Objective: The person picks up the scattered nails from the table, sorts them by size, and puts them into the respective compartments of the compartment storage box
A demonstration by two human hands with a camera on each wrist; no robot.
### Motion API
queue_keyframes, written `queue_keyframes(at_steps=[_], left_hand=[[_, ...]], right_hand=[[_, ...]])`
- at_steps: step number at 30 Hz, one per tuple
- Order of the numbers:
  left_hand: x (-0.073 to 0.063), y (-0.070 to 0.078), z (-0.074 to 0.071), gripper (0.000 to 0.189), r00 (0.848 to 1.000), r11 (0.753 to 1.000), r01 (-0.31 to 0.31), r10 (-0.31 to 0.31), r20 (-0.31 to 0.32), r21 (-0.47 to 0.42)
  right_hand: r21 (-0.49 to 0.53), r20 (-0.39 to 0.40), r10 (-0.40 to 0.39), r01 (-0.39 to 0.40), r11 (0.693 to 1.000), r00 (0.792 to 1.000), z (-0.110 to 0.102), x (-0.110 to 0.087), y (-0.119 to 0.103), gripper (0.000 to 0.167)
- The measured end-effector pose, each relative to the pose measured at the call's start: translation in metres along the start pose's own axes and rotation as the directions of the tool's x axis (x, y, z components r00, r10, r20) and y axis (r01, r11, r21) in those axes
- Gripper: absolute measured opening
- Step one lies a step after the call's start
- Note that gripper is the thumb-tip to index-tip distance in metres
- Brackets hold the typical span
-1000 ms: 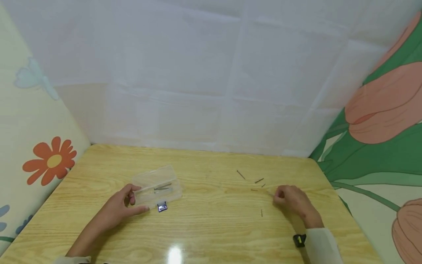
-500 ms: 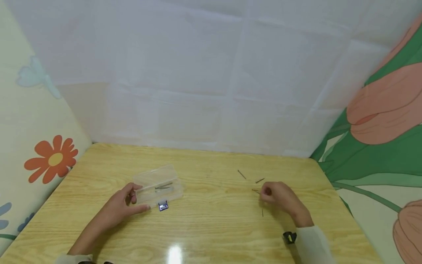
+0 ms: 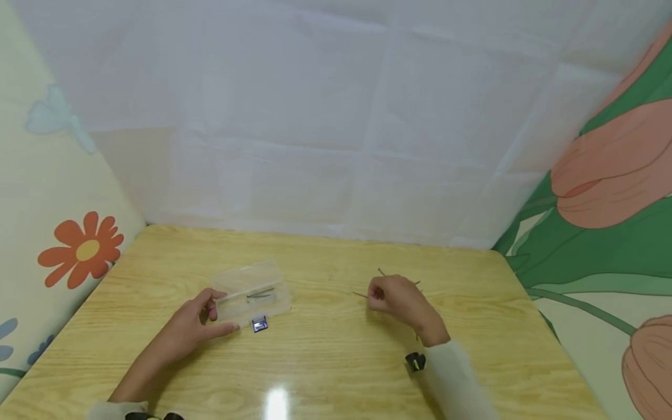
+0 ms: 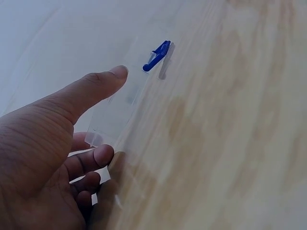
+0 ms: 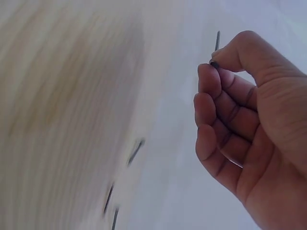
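right hand [image 3: 396,298]: pinching a thin dark metal nail [image 5: 218,41] near its head, well right of the open clear plastic box [image 3: 281,299] | left hand [image 3: 196,322]: thumb and curled fingers holding box's left end | imo: light pinch, nail level, box still

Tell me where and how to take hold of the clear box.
The clear box is likely best held by its short left end, from the left, like the left grip: the lid opens at the back, the latch sticks out in front.
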State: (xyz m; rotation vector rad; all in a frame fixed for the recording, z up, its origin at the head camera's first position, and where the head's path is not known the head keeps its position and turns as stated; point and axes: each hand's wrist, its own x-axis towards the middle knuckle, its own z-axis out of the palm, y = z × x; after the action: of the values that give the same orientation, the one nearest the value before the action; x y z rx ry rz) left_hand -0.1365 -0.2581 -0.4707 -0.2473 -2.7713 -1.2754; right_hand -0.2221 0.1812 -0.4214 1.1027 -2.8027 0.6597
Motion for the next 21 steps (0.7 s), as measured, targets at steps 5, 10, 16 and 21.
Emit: queue_keyframes(at_steps=[5,10,16,21], left_hand=[[0.0,0.0,-0.001,0.063,1.0,1.0,0.013,-0.013,0.008,0.008],[0.001,-0.001,-0.001,0.066,1.0,1.0,0.01,-0.01,0.005,0.001],[0.0,0.0,-0.001,0.066,1.0,1.0,0.01,-0.01,0.003,-0.027],[-0.003,0.003,0.0,0.065,1.0,1.0,0.012,-0.012,0.003,-0.025]], right_hand=[[-0.022,0.0,-0.084,0.084,0.996,0.996,0.012,0.025,-0.023,0.013],[-0.038,0.037,-0.148,0.149,0.988,0.988,0.025,0.048,-0.046,0.013],[-0.031,0.117,-0.179,0.184,0.982,0.977,0.038,0.07,-0.072,0.015],[-0.04,0.145,-0.211,0.218,0.975,0.967,0.051,0.086,-0.087,0.017]])
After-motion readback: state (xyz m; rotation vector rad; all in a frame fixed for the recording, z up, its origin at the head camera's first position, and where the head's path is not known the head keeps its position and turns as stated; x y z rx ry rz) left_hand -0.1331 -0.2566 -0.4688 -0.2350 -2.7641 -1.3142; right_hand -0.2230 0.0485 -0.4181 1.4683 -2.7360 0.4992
